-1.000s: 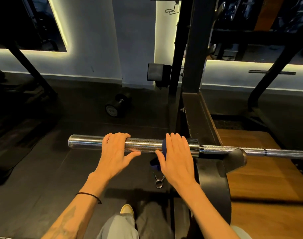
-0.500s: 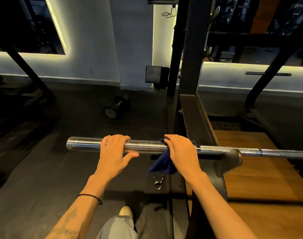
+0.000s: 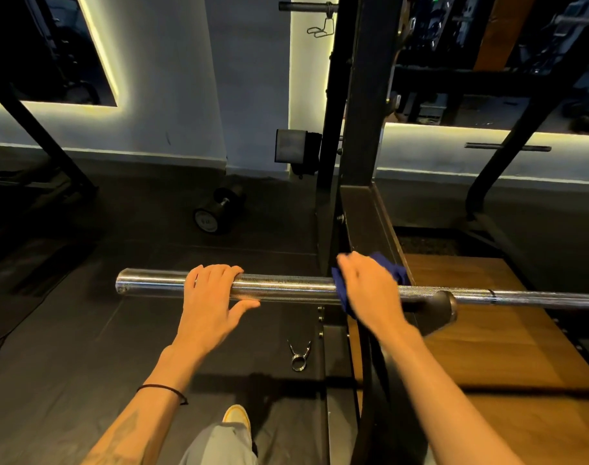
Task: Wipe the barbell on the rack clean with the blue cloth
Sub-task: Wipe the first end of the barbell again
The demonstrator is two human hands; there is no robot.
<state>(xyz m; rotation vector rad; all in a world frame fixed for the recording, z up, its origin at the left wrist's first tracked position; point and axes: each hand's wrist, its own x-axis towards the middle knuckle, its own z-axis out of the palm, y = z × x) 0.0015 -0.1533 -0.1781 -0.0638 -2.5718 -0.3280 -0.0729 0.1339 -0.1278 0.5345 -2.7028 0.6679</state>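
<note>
L hand (image 3: 210, 305) fingers curled over the barbell (image 3: 286, 287) sleeve, thumb under. R hand (image 3: 370, 293) fingers wrapped round the blue cloth (image 3: 392, 270), pressing it on the bar right by the rack (image 3: 360, 129) upright. Spring collar (image 3: 299, 354) on floor below btw hands, dumbbell (image 3: 216, 213) further back.

The barbell (image 3: 296, 288) runs off the right edge of the frame, its far end unseen; the right hand (image 3: 370, 290) is motion-blurred and covers most of the blue cloth (image 3: 392, 271) (only its edges show), so its fingers' hold cannot be told
</note>
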